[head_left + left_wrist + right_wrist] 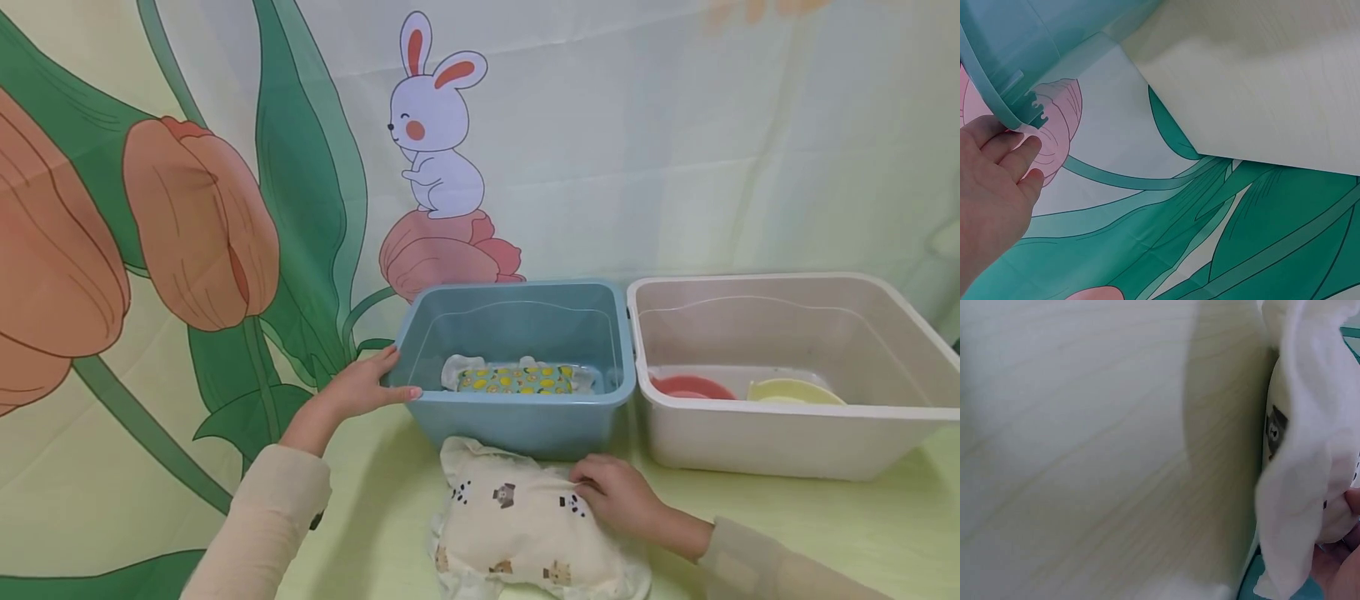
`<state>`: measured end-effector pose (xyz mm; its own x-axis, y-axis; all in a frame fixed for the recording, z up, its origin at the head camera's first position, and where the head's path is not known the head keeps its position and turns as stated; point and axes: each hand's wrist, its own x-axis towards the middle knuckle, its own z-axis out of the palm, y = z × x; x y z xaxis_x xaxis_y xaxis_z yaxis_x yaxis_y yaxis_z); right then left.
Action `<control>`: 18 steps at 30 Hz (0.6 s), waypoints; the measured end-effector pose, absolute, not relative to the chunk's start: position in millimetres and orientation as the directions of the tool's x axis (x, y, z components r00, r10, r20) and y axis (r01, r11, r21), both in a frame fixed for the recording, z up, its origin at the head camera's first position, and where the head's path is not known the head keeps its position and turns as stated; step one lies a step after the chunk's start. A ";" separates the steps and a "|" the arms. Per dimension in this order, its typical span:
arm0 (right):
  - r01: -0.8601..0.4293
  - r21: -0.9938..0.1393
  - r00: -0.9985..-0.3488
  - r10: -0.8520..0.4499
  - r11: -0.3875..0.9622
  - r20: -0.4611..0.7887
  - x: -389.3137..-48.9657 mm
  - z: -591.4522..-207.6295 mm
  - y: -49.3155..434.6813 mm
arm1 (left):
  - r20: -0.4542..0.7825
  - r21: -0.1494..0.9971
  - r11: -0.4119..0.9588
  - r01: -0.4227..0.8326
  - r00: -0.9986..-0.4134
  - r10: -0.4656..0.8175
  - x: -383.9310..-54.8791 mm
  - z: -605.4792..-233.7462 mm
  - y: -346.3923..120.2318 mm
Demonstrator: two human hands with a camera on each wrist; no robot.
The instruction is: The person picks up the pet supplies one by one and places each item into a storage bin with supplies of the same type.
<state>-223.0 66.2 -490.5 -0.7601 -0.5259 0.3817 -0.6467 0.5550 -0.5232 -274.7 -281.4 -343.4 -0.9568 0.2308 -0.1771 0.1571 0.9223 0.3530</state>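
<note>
A small cream pillow (517, 521) with ruffled edges and printed animal faces is in front of the blue plastic bin (517, 433). My right hand (618, 496) grips its upper right edge; in the right wrist view, the fingers (1352, 499) press into the cloth of the pillow (1329, 425). At the bin's front left corner, my left hand (367, 385) holds the rim, thumb over the front and fingers at the side. The left wrist view has those fingers (1019, 156) bent against the rim. Inside the bin lies a ruffled, lemon-print cloth item (517, 380).
Right beside the blue bin stands a beige bin (765, 442) holding a red piece (693, 387) and a yellow piece (795, 390), both partly hidden by its front wall. Behind them hangs a printed cloth (570, 167) with tulips and a rabbit. The light tabletop (360, 517) carries everything.
</note>
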 end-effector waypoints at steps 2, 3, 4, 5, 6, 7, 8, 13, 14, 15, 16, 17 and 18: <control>-0.658 -0.533 -0.749 -0.533 0.532 0.393 -222.1 -488.6 67.0 | -0.178 0.352 0.923 0.157 -0.957 0.231 -275.1 -343.8 -281.6; -0.664 -0.539 -0.743 -0.538 0.518 0.398 -221.7 -487.8 67.5 | -0.179 0.353 0.923 0.155 -0.957 0.230 -275.2 -344.0 -281.8; -0.668 -0.547 -0.738 -0.541 0.504 0.403 -221.4 -486.7 68.0 | -0.180 0.353 0.923 0.154 -0.957 0.228 -275.5 -344.1 -281.9; -0.672 -0.554 -0.734 -0.543 0.491 0.408 -221.2 -485.9 68.4 | -0.180 0.353 0.923 0.153 -0.957 0.227 -275.7 -344.1 -282.0; -0.676 -0.562 -0.729 -0.546 0.477 0.413 -221.0 -485.0 68.8 | -0.181 0.352 0.924 0.152 -0.957 0.227 -275.9 -344.1 -282.1; -0.680 -0.566 -0.724 -0.548 0.466 0.418 -220.8 -484.2 69.2 | -0.181 0.351 0.924 0.152 -0.957 0.226 -276.0 -344.1 -282.0; -0.681 -0.573 -0.722 -0.549 0.456 0.422 -220.6 -483.6 69.6 | -0.182 0.350 0.924 0.151 -0.957 0.226 -276.1 -343.9 -281.8; -0.690 -0.581 -0.712 -0.549 0.431 0.438 -220.2 -478.8 71.7 | -0.183 0.348 0.925 0.152 -0.957 0.226 -276.2 -343.7 -281.4; -0.697 -0.576 -0.706 -0.550 0.427 0.446 -220.2 -477.2 72.2 | -0.184 0.347 0.925 0.151 -0.957 0.226 -276.0 -343.7 -281.4; -0.708 -0.568 -0.696 -0.551 0.420 0.460 -220.0 -475.1 72.7 | -0.184 0.349 0.925 0.151 -0.957 0.226 -275.8 -343.7 -281.4; -0.722 -0.556 -0.683 -0.552 0.412 0.478 -219.9 -473.2 73.3 | -0.185 0.350 0.925 0.151 -0.956 0.227 -275.6 -343.8 -281.4; -0.737 -0.544 -0.669 -0.553 0.402 0.497 -219.5 -470.8 73.9 | -0.186 0.351 0.924 0.151 -0.956 0.227 -275.3 -343.6 -281.4; -0.754 -0.527 -0.651 -0.554 0.393 0.519 -219.4 -468.7 74.6 | -0.188 0.352 0.924 0.150 -0.956 0.227 -275.1 -343.5 -281.4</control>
